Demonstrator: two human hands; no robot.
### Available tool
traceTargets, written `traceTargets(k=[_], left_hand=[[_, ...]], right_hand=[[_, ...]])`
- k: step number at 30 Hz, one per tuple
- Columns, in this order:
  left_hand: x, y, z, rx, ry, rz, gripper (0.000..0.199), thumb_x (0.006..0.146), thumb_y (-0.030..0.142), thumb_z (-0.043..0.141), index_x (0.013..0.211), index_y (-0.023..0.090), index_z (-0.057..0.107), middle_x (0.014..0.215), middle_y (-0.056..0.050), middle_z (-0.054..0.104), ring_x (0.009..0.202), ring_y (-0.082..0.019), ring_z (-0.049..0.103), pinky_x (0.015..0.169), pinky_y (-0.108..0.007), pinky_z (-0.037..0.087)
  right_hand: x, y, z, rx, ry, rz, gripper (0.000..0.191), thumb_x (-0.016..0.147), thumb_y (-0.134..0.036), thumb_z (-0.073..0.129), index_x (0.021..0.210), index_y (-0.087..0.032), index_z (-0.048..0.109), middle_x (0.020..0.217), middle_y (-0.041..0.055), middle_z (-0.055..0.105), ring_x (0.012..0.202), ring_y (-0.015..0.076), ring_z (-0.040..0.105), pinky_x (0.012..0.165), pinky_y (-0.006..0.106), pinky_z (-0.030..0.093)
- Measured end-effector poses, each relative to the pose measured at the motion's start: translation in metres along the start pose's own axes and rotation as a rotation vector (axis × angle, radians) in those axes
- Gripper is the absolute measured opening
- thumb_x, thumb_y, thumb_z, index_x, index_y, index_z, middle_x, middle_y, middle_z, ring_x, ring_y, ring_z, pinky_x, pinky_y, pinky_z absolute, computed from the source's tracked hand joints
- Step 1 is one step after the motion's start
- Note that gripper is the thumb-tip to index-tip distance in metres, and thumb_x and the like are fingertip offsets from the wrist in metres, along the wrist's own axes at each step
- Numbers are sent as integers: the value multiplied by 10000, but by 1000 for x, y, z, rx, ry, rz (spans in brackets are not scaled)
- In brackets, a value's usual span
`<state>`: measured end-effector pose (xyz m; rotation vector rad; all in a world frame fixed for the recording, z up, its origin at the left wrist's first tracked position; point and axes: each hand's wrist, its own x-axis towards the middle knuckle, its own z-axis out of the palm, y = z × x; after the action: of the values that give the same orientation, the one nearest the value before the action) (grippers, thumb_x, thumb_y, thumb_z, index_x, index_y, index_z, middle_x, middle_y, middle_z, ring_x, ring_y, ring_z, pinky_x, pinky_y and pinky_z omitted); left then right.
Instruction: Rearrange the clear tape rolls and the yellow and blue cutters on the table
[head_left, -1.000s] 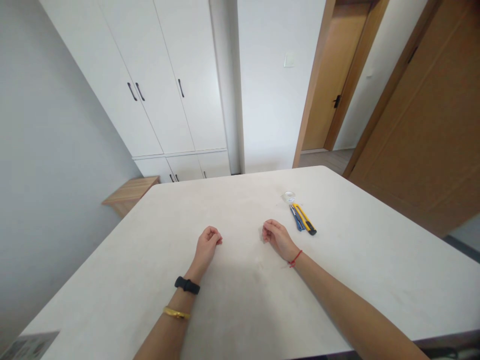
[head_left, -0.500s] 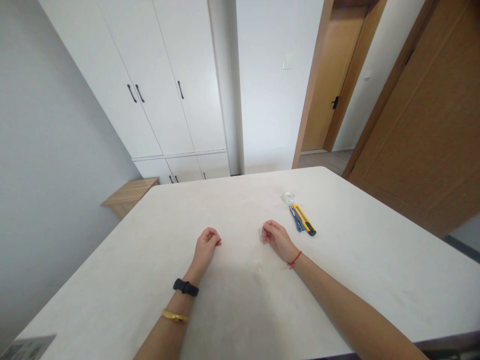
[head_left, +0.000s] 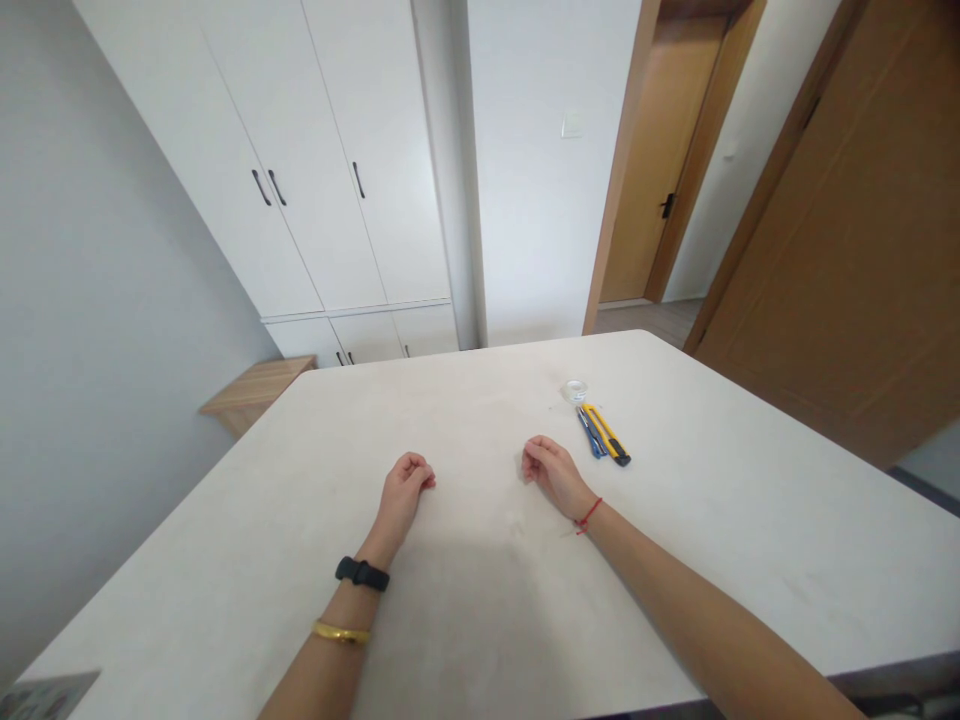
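Observation:
My left hand [head_left: 403, 489] rests on the pale stone-look tabletop [head_left: 465, 415], its fingers curled and holding nothing. My right hand [head_left: 553, 475] lies curled on the same surface, also empty. It is the nearer hand to a yellow-and-black utility knife [head_left: 607, 436], which lies beside a blue utility knife [head_left: 592, 433] a short way to its right. Just beyond them sits a small roll of clear tape [head_left: 575, 391]. Neither hand touches these objects.
A printed paper [head_left: 45, 697] pokes in at the table's near left corner. A wooden shelf [head_left: 253, 396] stands beyond the left edge, by a grey wall. White cabinets [head_left: 300, 170] fill the far side, and wooden doors [head_left: 825, 230] stand to the right.
My left hand has shifted slightly to the left. The whole view has drifted a little, while my right hand and the objects on the table stay in place.

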<state>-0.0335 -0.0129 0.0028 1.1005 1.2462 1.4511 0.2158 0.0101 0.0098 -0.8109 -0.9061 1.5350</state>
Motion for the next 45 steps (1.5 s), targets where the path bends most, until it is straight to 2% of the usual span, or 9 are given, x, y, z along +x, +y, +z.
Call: traceTargets(k=[14, 26, 37, 45], left_hand=[[2, -1, 5, 29, 8, 14, 96, 624, 257, 598, 652, 201, 526, 541, 47, 533, 547, -118, 514, 577, -240, 398], [-2, 6, 7, 90, 13, 21, 201, 694, 373, 643, 665, 203, 541, 536, 40, 536, 535, -120, 505, 577, -245, 404], [-1, -2, 2, 15, 19, 0, 214, 714, 376, 653, 691, 195, 541, 553, 38, 545, 559, -118, 504, 596, -246, 404], [-2, -3, 1, -15, 30, 14, 206, 739, 363, 630, 698, 185, 536, 559, 37, 547, 559, -111, 508, 588, -244, 414]], right_hand=[[-5, -5, -1, 24, 26, -25, 316, 660, -438, 763, 642, -199, 558, 524, -24, 556, 483, 116, 479, 464, 256, 341], [-1, -2, -3, 36, 30, -18, 317, 672, -451, 758, 651, -197, 570, 530, -17, 558, 489, 120, 480, 466, 264, 347], [-5, -4, -4, 65, 37, -19, 334, 694, -494, 740, 672, -197, 589, 547, -10, 566, 493, 123, 484, 473, 270, 372], [-6, -1, -3, -2, 59, -41, 327, 696, -483, 725, 664, -194, 573, 530, -15, 561, 485, 118, 470, 466, 261, 351]])
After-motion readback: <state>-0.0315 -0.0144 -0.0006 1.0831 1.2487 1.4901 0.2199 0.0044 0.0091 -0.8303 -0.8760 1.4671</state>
